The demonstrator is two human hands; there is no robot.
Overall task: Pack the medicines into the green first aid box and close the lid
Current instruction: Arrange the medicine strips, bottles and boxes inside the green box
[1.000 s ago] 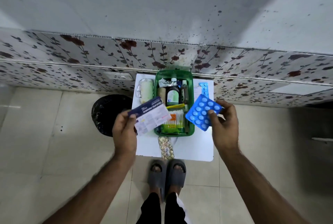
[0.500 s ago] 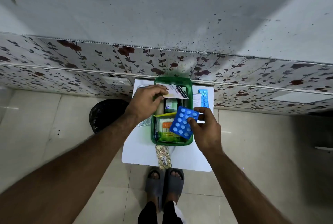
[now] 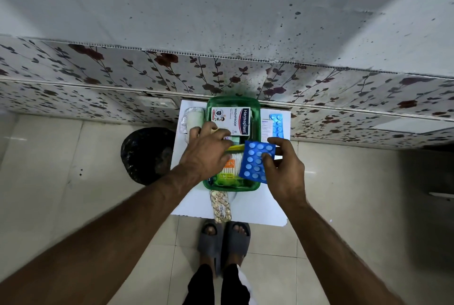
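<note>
The green first aid box (image 3: 257, 113) stands open on a small white table (image 3: 255, 204). A white Hansaplast plaster box (image 3: 232, 121) lies flat inside it at the far end. My left hand (image 3: 205, 157) hovers over the box's left side, fingers spread, touching the plaster box's near edge. My right hand (image 3: 285, 169) holds a dark blue blister pack (image 3: 254, 162) tilted over the box's right side. A cotton swab pack (image 3: 229, 169) lies in the near half of the box.
On the table: a roll in clear wrap (image 3: 194, 120) at far left, a light blue blister strip (image 3: 277, 125) and a leaflet (image 3: 266, 129) at far right, a golden capsule strip (image 3: 220, 205) at the near edge. A black bin (image 3: 145, 154) stands left. My feet (image 3: 224, 238) are below.
My left hand laid the plaster box flat into the far end of the green box and let go. My right hand brought the blue blister pack lower over the box.
</note>
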